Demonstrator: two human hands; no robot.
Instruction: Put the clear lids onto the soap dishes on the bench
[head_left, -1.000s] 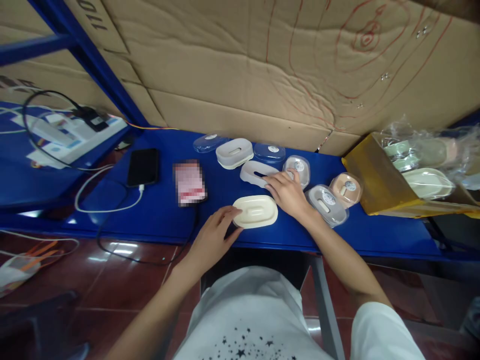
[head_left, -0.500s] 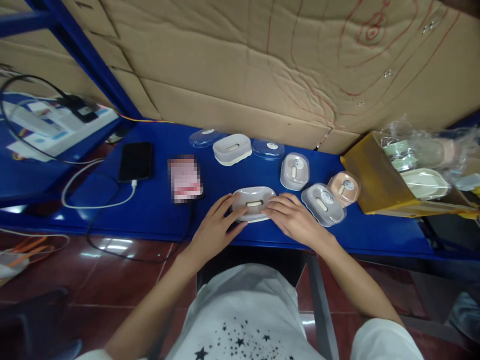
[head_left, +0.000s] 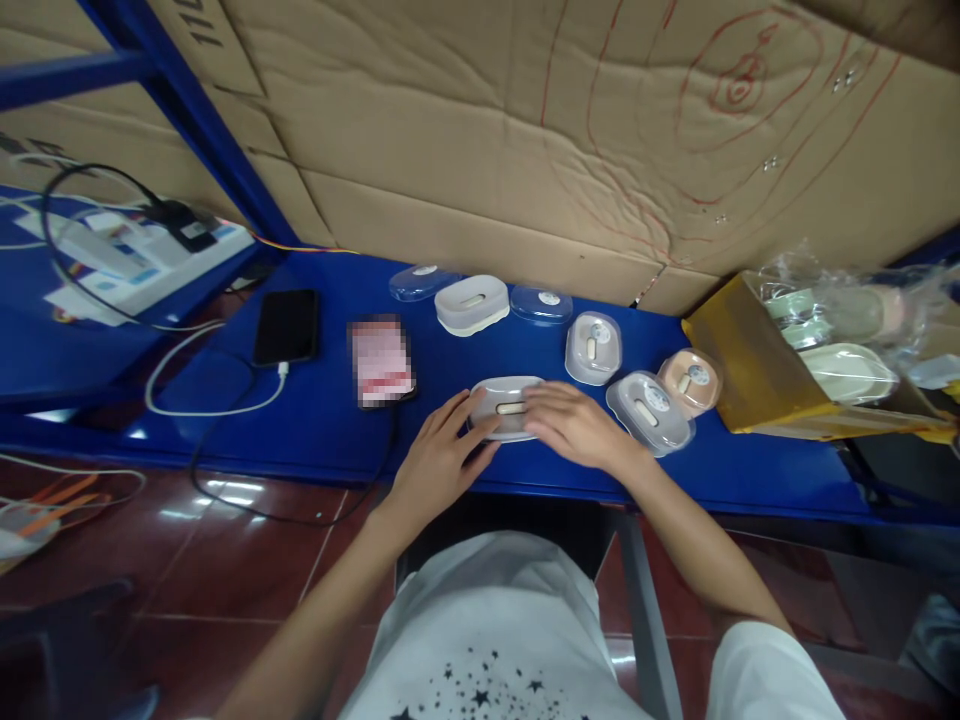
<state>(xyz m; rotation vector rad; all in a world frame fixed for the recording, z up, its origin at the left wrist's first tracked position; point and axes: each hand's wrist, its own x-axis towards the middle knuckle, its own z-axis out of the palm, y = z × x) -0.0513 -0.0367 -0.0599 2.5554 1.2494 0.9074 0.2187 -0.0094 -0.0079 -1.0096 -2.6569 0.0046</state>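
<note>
A pale grey oval soap dish (head_left: 491, 400) with a cream slot piece in its middle lies near the table's front edge. My left hand (head_left: 439, 448) holds its left end, the fingers along the rim and the thumb at the front. From the right, my right hand (head_left: 576, 424) grips the other end, its fingers covering that side. Beyond them sits another pale soap dish (head_left: 471, 300), uncovered, between two clear lids (head_left: 424, 283) (head_left: 541, 305). To the right are a grey lidded soap dish (head_left: 592, 350), a second grey one (head_left: 646, 412) and a peach one (head_left: 691, 380).
A cardboard box (head_left: 724, 350) holding plastic-wrapped dishes stands at the right. On the left lie a pixelated pink item (head_left: 382, 360), a black phone-like device (head_left: 286, 326) with a white cable, and a power strip (head_left: 157, 275). Cardboard (head_left: 420, 130) walls the back.
My right hand has slid a little left over the dish, covering more of its right part. My left hand keeps its place on the left end. The camera view has shifted slightly.
</note>
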